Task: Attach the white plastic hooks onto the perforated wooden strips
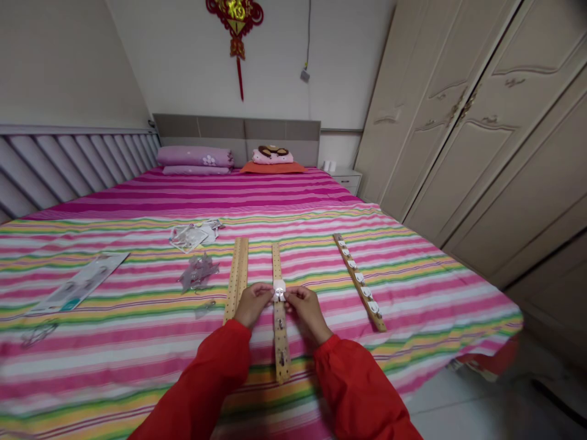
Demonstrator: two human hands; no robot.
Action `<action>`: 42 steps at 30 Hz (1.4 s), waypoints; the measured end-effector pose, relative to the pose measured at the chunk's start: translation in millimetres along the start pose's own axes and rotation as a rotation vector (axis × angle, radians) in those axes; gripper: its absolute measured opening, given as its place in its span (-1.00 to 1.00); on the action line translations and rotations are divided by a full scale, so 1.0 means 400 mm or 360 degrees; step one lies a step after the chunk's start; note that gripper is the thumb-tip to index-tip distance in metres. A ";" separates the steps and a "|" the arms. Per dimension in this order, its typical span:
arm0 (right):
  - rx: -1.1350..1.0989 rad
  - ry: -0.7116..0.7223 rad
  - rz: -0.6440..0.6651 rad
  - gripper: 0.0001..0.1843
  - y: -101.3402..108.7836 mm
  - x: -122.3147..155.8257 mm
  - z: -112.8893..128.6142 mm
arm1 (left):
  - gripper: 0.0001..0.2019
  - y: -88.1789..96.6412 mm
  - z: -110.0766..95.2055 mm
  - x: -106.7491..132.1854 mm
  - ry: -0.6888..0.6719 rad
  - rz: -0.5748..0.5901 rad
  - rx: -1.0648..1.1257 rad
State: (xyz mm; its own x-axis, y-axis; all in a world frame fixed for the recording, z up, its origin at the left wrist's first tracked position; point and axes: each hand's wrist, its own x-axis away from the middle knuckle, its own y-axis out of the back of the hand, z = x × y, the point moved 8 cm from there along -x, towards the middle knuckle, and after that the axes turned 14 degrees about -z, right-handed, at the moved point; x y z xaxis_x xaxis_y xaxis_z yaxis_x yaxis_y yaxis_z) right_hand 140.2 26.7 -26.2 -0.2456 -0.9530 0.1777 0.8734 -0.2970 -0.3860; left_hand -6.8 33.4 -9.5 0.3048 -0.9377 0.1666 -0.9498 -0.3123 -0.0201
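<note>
My left hand (255,303) and my right hand (305,305) meet over a narrow wooden strip (276,264) with rows of holes. Between their fingertips they pinch a small white rounded piece (279,287) with a shiny centre. What kind of piece it is cannot be made out. Nearer to me, two small metal parts (282,357) sit on the same strip. Beside my left hand lie perforated wooden strips (237,269), side by side. Off to the right, another wooden strip (356,278) carries several white round pieces (359,278) in a row.
Striped cloth (137,366) covers the bed. On the left are small clear bags (198,272), a pile of white packets (195,234), a long flat package (82,284) and a thin wiry item (40,332). Folded bedding (195,156) lies by the headboard; a wardrobe (458,122) stands right.
</note>
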 end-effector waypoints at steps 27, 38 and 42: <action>0.0233 0.0043 -0.0122 -0.86 0.022 -0.053 -0.093 | -0.80 0.004 0.095 -0.066 -0.0222 -0.0103 -0.0297; 0.0504 0.0455 -0.0040 -0.69 0.021 -0.043 -0.066 | -0.73 -0.007 0.085 -0.045 -0.0392 0.0000 -0.0316; 0.0921 0.0955 0.0077 -0.67 -0.002 -0.007 -0.029 | -0.69 -0.010 0.079 -0.039 -0.0520 0.0063 -0.0497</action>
State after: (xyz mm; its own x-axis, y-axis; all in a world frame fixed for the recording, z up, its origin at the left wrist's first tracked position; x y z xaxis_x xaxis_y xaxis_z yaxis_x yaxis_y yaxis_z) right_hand 135.3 28.9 -37.1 -0.2417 -0.8829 -0.4025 0.9265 -0.3333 0.1745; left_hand -5.3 44.6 -43.1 0.2263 -0.9626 -0.1492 -0.9218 -0.2612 0.2866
